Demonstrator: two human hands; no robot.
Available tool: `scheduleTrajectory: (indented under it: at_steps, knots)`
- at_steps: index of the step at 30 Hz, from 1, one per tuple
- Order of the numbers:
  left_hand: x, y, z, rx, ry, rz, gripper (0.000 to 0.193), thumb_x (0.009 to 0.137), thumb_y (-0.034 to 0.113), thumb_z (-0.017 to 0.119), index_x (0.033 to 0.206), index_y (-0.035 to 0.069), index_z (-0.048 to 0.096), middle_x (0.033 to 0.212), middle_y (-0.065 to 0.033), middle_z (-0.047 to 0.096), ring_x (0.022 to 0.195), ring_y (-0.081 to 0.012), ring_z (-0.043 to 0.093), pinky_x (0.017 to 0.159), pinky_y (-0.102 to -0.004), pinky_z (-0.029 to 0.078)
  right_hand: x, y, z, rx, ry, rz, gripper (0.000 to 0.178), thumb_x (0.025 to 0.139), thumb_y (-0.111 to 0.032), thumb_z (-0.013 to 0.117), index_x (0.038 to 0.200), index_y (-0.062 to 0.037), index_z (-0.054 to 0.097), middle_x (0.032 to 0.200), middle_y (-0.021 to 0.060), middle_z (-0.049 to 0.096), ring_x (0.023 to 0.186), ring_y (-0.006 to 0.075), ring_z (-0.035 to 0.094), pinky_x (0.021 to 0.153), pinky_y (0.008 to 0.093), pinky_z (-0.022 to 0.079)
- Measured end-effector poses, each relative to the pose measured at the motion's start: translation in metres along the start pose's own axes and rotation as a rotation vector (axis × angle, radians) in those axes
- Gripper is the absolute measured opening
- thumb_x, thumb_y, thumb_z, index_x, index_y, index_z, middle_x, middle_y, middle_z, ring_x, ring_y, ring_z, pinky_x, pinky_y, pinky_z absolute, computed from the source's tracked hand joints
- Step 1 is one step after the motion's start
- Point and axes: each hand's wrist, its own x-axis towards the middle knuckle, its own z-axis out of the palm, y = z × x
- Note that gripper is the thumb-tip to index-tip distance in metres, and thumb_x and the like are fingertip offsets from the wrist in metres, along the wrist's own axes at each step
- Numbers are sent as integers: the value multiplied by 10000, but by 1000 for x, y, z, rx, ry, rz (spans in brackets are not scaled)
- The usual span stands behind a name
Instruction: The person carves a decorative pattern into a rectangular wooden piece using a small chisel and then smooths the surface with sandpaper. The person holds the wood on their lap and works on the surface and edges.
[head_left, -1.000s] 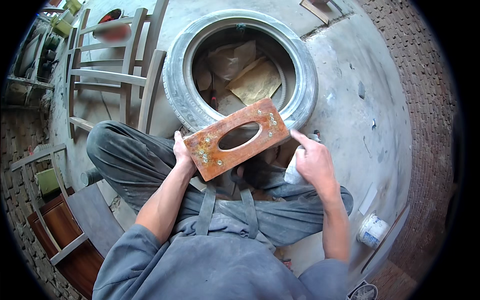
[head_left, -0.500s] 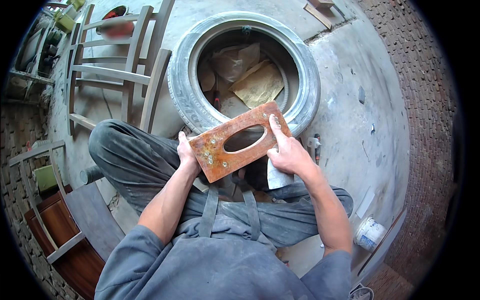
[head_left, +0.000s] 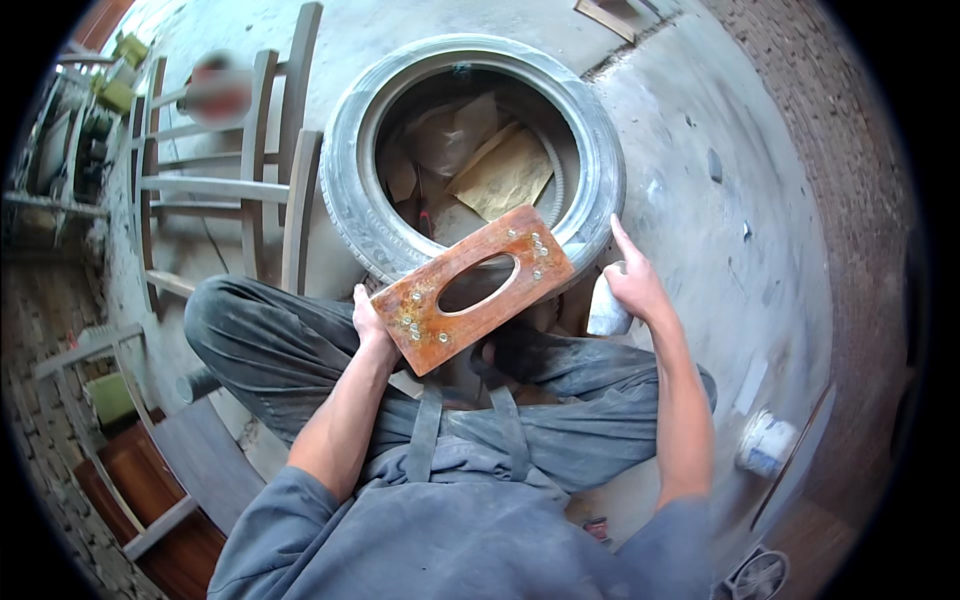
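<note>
My left hand is closed on the left end of a reddish-brown wooden tissue box. The box has an oval opening in its upper face and small pale round inlays near both ends. It is held tilted above my lap, its far edge overlapping the near side of a tyre. To the right of the box, and apart from it, my right hand grips a folded white sheet. Its index finger points outward, away from me. Whether the sheet is paper or cloth, I cannot tell.
Inside the tyre lie a yellowish sheet and crumpled plastic. Grey wooden chair frames stand at the left. A white bucket is at the right, and brown wooden panels lean at the lower left.
My right hand has left the box's right end and moved to the right, carrying the white sheet. The left hand still holds the box in nearly the same place. The whole view has shifted slightly.
</note>
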Motion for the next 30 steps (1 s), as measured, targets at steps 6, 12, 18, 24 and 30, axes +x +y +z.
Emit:
scheduleTrajectory:
  at_steps: [6, 12, 18, 24, 30]
  knots:
    - [15, 6, -11, 33, -25, 46, 887, 1104, 694, 295, 1530, -38, 559, 1518, -233, 630, 1360, -443, 614, 1211, -557, 453, -1, 14, 85, -488, -125, 113, 1068, 874, -158, 652, 1757, -4, 72, 999, 315, 781, 974, 489, 771, 944, 577, 599]
    - [6, 9, -8, 28, -13, 54, 896, 1102, 718, 294, 1531, -23, 558, 1514, -231, 632, 1341, -446, 615, 1205, -591, 444, -88, -16, 99, -376, -314, -176, 711, 875, -166, 631, 1521, 110, 523, 925, 301, 775, 872, 496, 763, 877, 582, 613]
    - [-3, -5, -6, -6, 9, 5, 930, 1107, 749, 277, 1523, -43, 534, 1496, -229, 645, 1320, -439, 645, 1177, -595, 484, -182, -39, 71, -97, -328, -513, 408, 870, -113, 674, 1268, -47, 732, 820, 223, 757, 830, 432, 762, 786, 547, 609]
    - [-12, -30, -11, -1, 131, 2, 949, 1115, 738, 299, 1473, -110, 529, 1463, -264, 656, 1279, -439, 669, 1146, -560, 521, -178, -28, 61, -80, -419, -347, 299, 930, -121, 704, 1213, -37, 746, 928, 248, 765, 930, 462, 753, 858, 554, 601]
    - [-29, -32, -1, -78, 226, -14, 924, 1129, 700, 285, 1295, -146, 615, 1291, -264, 733, 1163, -425, 718, 1079, -533, 562, -120, -73, 14, 258, 69, -261, 250, 979, 74, 640, 1216, -1, 610, 1027, 220, 771, 927, 377, 800, 749, 408, 619]
